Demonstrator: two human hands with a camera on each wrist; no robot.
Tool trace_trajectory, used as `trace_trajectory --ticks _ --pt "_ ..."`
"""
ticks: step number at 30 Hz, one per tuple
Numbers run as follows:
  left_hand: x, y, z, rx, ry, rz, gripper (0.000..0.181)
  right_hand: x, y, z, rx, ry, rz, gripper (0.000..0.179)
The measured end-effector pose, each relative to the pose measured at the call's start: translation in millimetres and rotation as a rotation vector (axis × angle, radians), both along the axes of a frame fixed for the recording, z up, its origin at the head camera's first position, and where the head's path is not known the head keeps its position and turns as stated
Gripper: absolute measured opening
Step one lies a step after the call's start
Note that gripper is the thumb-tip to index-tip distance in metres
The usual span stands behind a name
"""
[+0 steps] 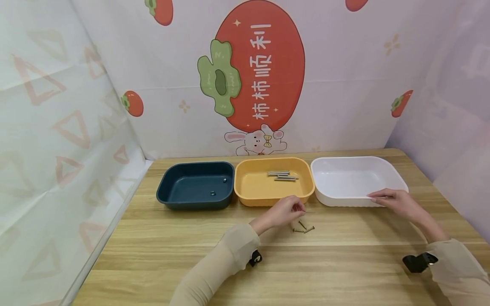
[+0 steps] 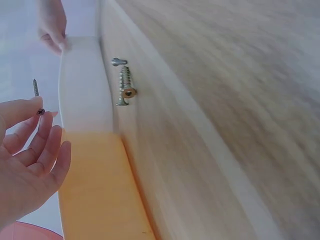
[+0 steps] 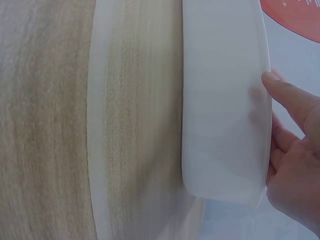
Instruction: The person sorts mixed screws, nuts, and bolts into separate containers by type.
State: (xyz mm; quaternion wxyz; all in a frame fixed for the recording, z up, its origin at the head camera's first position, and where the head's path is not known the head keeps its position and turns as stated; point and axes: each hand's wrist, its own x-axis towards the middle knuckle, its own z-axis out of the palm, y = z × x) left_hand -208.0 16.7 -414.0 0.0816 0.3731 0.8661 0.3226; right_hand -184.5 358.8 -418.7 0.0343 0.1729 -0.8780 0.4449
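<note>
My left hand (image 1: 282, 211) pinches a small screw (image 2: 36, 89) between thumb and fingers, in front of the yellow tray. In the left wrist view the screw's cross-slotted head lies at the fingertips and its thin threaded shank sticks out. Just beyond this hand in the head view, a few brass-coloured screws (image 1: 309, 229) lie close together on the wooden table (image 1: 325, 272). My right hand (image 1: 400, 204) holds the near rim of the white tray (image 3: 225, 115). Its thumb rests at the rim's outer side, and the other fingers reach over to the inside.
Side by side at the table's back stand three trays. The dark teal tray (image 1: 195, 205) at left contains two small metal pieces (image 1: 212, 193). In the middle, the yellow tray (image 1: 252, 201) contains several long silver bolts (image 1: 285, 179). A printed cloth (image 1: 333, 119) hangs behind.
</note>
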Motion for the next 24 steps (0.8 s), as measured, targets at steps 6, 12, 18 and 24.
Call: trace_trajectory --ticks 6,12,18,24 --pt "-4.1 7.9 2.2 0.049 0.006 0.007 0.008 0.0 0 0.0 0.004 -0.010 -0.003 0.016" --pt "-8.1 17.0 5.3 0.085 -0.050 0.042 0.006 1.2 -1 1.7 0.009 -0.018 -0.013 0.018" --pt "-10.9 26.3 7.0 0.121 -0.072 0.073 0.007 2.9 -2 3.4 0.021 -0.034 -0.029 0.019" --pt "-13.1 34.7 5.9 0.158 -0.060 0.081 0.008 1.5 1 1.1 0.025 -0.034 -0.023 0.019"
